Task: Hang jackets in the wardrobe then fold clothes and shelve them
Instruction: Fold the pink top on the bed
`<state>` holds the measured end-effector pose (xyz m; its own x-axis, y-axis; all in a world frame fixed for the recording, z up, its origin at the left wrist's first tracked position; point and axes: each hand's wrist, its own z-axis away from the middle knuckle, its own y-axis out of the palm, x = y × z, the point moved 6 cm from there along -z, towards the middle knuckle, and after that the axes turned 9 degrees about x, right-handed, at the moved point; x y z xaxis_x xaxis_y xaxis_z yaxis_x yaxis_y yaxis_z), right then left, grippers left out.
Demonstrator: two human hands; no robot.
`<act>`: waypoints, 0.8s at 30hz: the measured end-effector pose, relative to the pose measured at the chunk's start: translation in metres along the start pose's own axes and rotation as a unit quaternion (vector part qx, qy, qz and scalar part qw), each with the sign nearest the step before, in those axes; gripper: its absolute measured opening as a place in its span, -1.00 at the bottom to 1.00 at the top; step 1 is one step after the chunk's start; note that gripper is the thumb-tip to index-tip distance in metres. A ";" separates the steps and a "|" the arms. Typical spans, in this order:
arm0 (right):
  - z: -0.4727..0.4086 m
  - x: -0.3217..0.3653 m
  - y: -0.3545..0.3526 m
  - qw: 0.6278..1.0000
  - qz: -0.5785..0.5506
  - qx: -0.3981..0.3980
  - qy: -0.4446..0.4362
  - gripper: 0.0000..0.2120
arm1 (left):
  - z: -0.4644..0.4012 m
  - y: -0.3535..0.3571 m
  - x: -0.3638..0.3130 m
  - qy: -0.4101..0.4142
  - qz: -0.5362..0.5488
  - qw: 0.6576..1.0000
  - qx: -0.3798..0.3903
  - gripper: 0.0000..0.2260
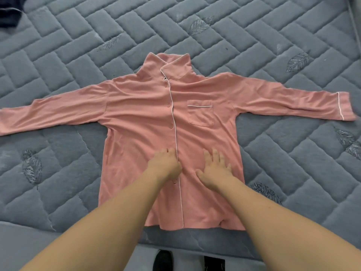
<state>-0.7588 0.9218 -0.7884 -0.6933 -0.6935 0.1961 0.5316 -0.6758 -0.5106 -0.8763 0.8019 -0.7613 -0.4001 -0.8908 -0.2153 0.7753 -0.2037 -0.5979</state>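
Shirt flat on bed — soft, limp; my left hand and right hand press it, fingers spread — I'd pinch shoulders.

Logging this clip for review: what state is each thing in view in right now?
pink shirt: spread flat, front up, buttoned, sleeves out, unfolded
left hand: open, pressing the shirt front
right hand: open, flat on the shirt
dark garment: bunched at the mattress's far corner
mattress: bare quilted top

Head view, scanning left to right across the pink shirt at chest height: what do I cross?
Left sleeve → buttons → white-piped placket → chest pocket → right sleeve → white-piped cuff, all flat on the grey quilted mattress.
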 end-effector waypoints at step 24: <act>-0.247 0.119 -0.281 0.900 0.006 -0.435 0.025 -0.31 | -0.283 -0.250 0.052 0.118 -0.043 0.957 -0.262 -0.44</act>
<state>-1.1107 1.0912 -0.8284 -0.7230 -0.6720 0.1601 -0.0282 -0.2028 -0.9788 -1.2296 0.9214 -0.8413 -0.5989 -0.7508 -0.2786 0.4076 0.0137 -0.9131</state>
